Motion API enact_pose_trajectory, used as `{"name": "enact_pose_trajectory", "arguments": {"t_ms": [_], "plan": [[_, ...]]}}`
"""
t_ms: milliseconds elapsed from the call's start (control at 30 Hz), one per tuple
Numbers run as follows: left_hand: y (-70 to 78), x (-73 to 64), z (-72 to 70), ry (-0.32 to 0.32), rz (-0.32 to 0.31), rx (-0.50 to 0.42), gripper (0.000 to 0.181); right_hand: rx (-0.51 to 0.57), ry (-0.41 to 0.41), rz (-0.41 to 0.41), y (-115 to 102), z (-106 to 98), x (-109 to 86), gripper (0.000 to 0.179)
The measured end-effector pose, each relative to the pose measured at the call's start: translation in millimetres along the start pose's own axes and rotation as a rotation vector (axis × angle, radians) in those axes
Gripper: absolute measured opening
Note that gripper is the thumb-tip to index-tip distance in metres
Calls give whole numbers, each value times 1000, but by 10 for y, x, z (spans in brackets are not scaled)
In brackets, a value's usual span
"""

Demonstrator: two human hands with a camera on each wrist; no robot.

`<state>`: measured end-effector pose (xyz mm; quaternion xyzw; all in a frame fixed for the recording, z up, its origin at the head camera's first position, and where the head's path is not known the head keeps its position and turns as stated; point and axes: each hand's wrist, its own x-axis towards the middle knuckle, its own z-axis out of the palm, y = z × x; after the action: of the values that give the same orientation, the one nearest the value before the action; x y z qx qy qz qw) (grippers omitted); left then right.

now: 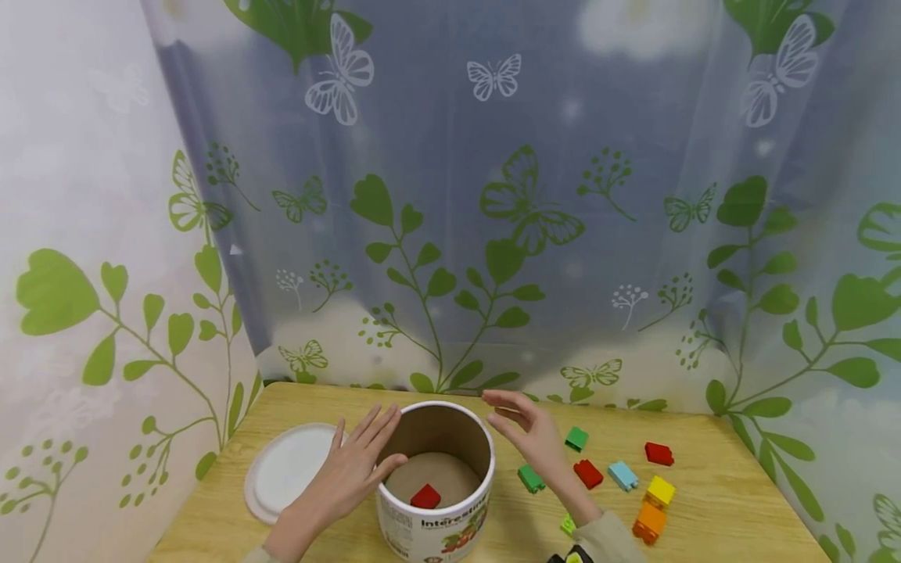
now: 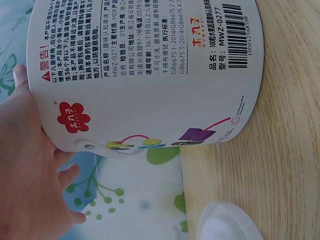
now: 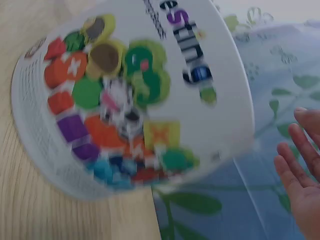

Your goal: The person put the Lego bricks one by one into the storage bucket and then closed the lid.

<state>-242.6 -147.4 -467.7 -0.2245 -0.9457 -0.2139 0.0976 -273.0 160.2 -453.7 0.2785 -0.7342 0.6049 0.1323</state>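
A round white bucket (image 1: 401, 525) with a printed label stands at the front of the table, with a red toy brick (image 1: 425, 496) lying on its floor. My left hand (image 1: 352, 473) lies along the bucket's left rim, its fingers straight and the thumb reaching over the opening. In the left wrist view, that hand is right at the bucket's upper edge. Just right of the bucket, my right hand (image 1: 531, 438) is raised with loosely bent fingers and nothing in them. The right wrist view shows a gap between this hand's fingers (image 3: 295, 167) and the bucket.
A white lid (image 1: 288, 469) lies left of the bucket. To the right, several bricks are scattered: green (image 1: 576, 439), red (image 1: 587, 473), light blue (image 1: 622, 475), yellow (image 1: 660, 491) and orange (image 1: 648, 521). A patterned curtain (image 1: 450, 195) hangs behind the wooden table (image 1: 711, 512).
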Motion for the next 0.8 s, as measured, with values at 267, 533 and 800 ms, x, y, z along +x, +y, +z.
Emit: {"name": "enact_pose_trajectory", "arguments": {"t_ms": [267, 533, 800], "plan": [[1, -5, 8, -1, -8, -8, 70, -52, 104, 104, 163, -520, -286, 38], [-30, 4, 11, -37, -14, -23, 73, -118, 172, 235, 232, -1078, -599, 43], [-33, 6, 17, -39, -16, -29, 71, -297, 207, 347, 322, -1635, -911, 45]]}}
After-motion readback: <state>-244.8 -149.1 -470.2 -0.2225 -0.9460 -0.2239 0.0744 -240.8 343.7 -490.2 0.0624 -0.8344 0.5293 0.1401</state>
